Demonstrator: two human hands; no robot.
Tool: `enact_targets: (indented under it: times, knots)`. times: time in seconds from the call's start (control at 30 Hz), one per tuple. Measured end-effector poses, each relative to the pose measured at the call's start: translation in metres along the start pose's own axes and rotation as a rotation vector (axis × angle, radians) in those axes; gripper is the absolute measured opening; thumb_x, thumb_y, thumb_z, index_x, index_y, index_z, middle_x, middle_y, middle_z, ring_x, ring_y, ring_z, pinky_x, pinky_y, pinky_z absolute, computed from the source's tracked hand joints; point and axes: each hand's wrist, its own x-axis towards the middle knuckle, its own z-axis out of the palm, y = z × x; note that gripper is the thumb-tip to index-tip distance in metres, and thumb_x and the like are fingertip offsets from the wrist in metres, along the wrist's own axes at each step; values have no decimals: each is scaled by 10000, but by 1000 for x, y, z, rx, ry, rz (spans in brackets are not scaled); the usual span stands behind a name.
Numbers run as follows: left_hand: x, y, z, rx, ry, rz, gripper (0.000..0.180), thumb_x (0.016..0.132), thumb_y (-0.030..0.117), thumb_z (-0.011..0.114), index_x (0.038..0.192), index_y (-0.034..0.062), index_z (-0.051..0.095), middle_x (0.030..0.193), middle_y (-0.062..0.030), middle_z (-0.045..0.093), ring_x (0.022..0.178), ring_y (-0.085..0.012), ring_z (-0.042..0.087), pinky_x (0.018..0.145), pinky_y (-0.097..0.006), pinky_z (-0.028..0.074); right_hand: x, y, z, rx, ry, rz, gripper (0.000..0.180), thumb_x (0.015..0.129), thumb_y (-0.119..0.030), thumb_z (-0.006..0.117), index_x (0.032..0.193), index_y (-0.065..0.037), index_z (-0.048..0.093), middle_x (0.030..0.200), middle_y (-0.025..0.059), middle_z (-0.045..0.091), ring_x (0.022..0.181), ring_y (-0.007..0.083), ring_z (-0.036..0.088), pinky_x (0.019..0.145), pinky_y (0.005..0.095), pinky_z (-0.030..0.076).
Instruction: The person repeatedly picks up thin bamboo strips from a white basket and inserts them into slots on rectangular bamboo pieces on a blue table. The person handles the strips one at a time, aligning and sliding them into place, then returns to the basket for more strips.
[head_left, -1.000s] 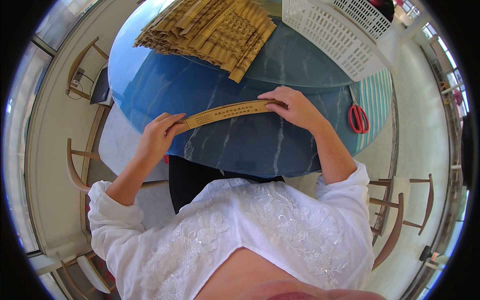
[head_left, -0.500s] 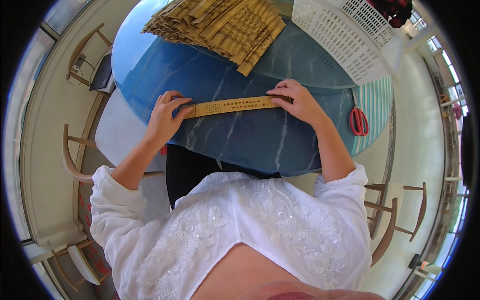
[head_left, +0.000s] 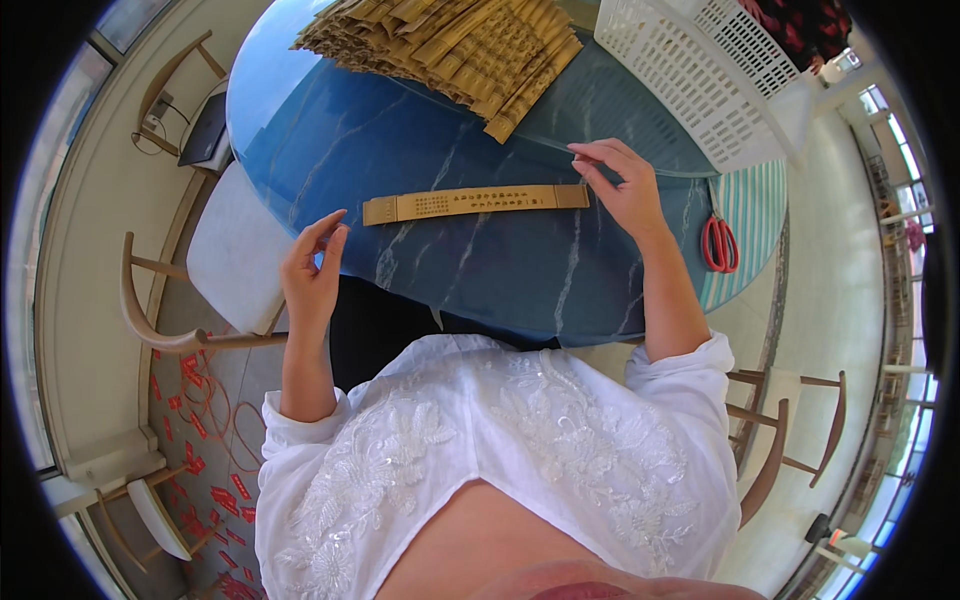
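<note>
A long, flat tan strip (head_left: 476,203) with rows of dark writing and brownish ends lies on the blue marbled table (head_left: 520,280). It rests almost level, its right end slightly higher. Just off its left end is my left hand (head_left: 315,265), empty, with thumb and fingers apart. Beyond the right end, my right hand (head_left: 622,188) hovers with nothing in it, fingers stretched toward the left. Farther back sits a large pile of similar tan, bamboo-patterned strips (head_left: 450,50), stacked in overlapping layers.
Red-handled scissors (head_left: 719,244) lie at the right on a striped turquoise cloth (head_left: 757,220). A white perforated plastic basket (head_left: 680,90) stands at the back right. Wooden chairs (head_left: 165,338) are around the table, and red scraps (head_left: 225,498) litter the floor at lower left.
Both hands have let go of the tan strip's ends. My left hand has drawn back down and left, the right one up and right. The strip now lies free on the table.
</note>
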Motion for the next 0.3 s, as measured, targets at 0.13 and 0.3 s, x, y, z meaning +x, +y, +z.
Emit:
enact_targets:
  times: [0.13, 0.3]
  knots:
    - [-12, -12, -4, 11, -3, -17, 235, 976, 126, 625, 1168, 2, 680, 1003, -54, 684, 910, -104, 603, 823, -227, 466, 8, -45, -37, 360, 182, -267, 398, 876, -97, 710, 1240, 29, 613, 1119, 114, 642, 1047, 199, 608, 925, 330, 474]
    - [-18, -17, -16, 32, -15, -54, 247, 988, 126, 608, 1183, -12, 668, 1004, -71, 691, 958, -124, 637, 877, -243, 482, 27, -140, -110, 603, 223, -835, 826, 850, -569, 582, 1464, -71, 343, 1422, 161, 447, 1295, 344, 443, 1086, 488, 351]
